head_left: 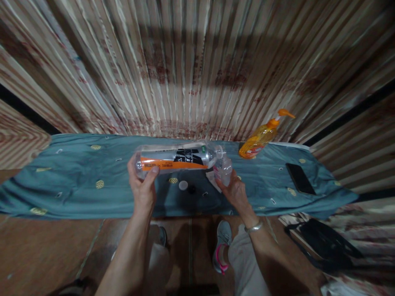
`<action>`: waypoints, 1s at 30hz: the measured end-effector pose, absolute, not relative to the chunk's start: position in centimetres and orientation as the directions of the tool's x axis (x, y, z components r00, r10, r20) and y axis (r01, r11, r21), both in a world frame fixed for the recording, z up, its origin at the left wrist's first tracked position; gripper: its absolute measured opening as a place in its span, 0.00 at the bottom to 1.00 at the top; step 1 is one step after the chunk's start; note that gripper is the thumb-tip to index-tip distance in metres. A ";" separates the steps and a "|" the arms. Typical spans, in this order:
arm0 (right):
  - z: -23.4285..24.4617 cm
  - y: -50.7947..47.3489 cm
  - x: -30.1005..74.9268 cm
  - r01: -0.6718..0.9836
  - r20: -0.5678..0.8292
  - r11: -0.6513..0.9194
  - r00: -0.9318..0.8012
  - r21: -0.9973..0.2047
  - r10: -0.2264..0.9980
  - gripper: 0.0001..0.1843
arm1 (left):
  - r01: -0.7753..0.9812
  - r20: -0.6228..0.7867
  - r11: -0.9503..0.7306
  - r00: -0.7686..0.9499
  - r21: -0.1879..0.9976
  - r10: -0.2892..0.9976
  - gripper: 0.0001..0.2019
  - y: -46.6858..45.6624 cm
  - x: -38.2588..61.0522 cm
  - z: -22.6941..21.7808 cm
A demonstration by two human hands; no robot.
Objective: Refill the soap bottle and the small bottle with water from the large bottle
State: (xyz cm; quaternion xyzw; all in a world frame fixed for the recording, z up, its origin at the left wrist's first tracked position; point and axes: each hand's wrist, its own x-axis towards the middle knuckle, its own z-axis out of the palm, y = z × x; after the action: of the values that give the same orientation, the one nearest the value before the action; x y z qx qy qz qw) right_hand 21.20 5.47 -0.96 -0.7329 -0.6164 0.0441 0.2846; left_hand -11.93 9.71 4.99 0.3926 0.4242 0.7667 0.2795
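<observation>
My left hand (142, 185) is wrapped round the base of a large clear plastic bottle (179, 158) with an orange and black label, held on its side. Its open neck points right, into the mouth of a small clear bottle (223, 169). My right hand (236, 191) grips that small bottle from below, holding it roughly upright. Both are held above a teal cloth (77, 185) spread on a low surface. A white cap (183, 185) and a dark cap (191, 189) lie on the cloth under the bottles.
An orange pump bottle (261, 139) stands at the back right of the cloth. A black phone (300, 178) lies flat further right. A striped curtain (197, 65) hangs behind. A black bag (324, 244) sits on the floor at right. My shoes (222, 246) show below.
</observation>
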 end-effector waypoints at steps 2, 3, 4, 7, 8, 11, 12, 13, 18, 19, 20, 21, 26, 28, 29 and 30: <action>-0.8 5.4 21.2 0.878 0.268 -0.088 0.237 -0.471 0.934 0.39 | -0.090 0.365 -0.481 -0.534 0.872 0.762 0.46 9.7 -11.9 5.0; -0.7 5.4 21.2 0.877 0.262 -0.089 0.236 -0.472 0.936 0.38 | -0.095 0.363 -0.481 -0.535 0.872 0.763 0.46 9.7 -11.9 5.0; -0.7 5.4 21.2 0.876 0.258 -0.088 0.235 -0.474 0.937 0.36 | -0.102 0.360 -0.480 -0.534 0.871 0.765 0.46 9.7 -11.9 5.0; -0.7 5.4 21.3 0.871 0.260 -0.088 0.239 -0.482 0.935 0.34 | -0.123 0.353 -0.483 -0.532 0.867 0.769 0.45 9.7 -11.9 4.9; -0.7 5.4 21.3 0.871 0.263 -0.088 0.241 -0.482 0.934 0.34 | -0.133 0.351 -0.485 -0.532 0.864 0.771 0.45 9.7 -12.0 4.9; -0.7 5.4 21.2 0.878 0.278 -0.080 0.234 -0.472 0.932 0.35 | -0.154 0.342 -0.484 -0.528 0.862 0.777 0.46 9.7 -12.1 4.8; -0.7 5.4 21.2 0.881 0.285 -0.074 0.229 -0.467 0.931 0.37 | -0.153 0.342 -0.481 -0.524 0.863 0.780 0.46 9.7 -12.1 4.8; -0.7 5.4 21.2 0.883 0.292 -0.069 0.225 -0.464 0.930 0.38 | -0.148 0.343 -0.479 -0.521 0.865 0.781 0.46 9.7 -12.1 4.8; -0.6 5.4 21.2 0.883 0.312 -0.046 0.213 -0.466 0.926 0.39 | -0.113 0.357 -0.480 -0.525 0.870 0.772 0.46 9.8 -12.1 4.7; -0.6 5.4 21.2 0.882 0.305 -0.051 0.216 -0.469 0.928 0.38 | -0.107 0.360 -0.480 -0.525 0.871 0.771 0.45 9.8 -12.0 4.7; -0.6 5.4 21.2 0.880 0.292 -0.060 0.220 -0.471 0.931 0.37 | -0.103 0.363 -0.480 -0.524 0.871 0.770 0.45 9.8 -12.0 4.8; -0.6 5.4 21.3 0.878 0.274 -0.073 0.226 -0.473 0.935 0.36 | -0.101 0.364 -0.481 -0.524 0.871 0.770 0.45 9.8 -12.0 4.8; -0.7 5.5 21.3 0.868 0.221 -0.115 0.248 -0.483 0.943 0.36 | -0.136 0.350 -0.482 -0.526 0.865 0.775 0.45 9.7 -12.0 5.0; -0.8 5.5 21.4 0.866 0.230 -0.109 0.248 -0.488 0.941 0.36 | -0.154 0.340 -0.481 -0.525 0.863 0.780 0.46 9.6 -12.0 5.1; -0.9 5.5 21.4 0.864 0.238 -0.102 0.246 -0.492 0.940 0.36 | -0.156 0.338 -0.479 -0.526 0.864 0.780 0.46 9.6 -12.0 5.1; -0.9 5.5 21.4 0.863 0.247 -0.093 0.244 -0.497 0.938 0.36 | -0.151 0.337 -0.477 -0.528 0.866 0.779 0.46 9.6 -12.0 5.1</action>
State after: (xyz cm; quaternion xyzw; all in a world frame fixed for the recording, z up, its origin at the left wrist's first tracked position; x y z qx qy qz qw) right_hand 21.42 5.54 -0.91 -0.7364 -0.6113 0.0667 0.2821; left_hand -11.96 9.57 5.07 0.3807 0.4128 0.7704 0.3019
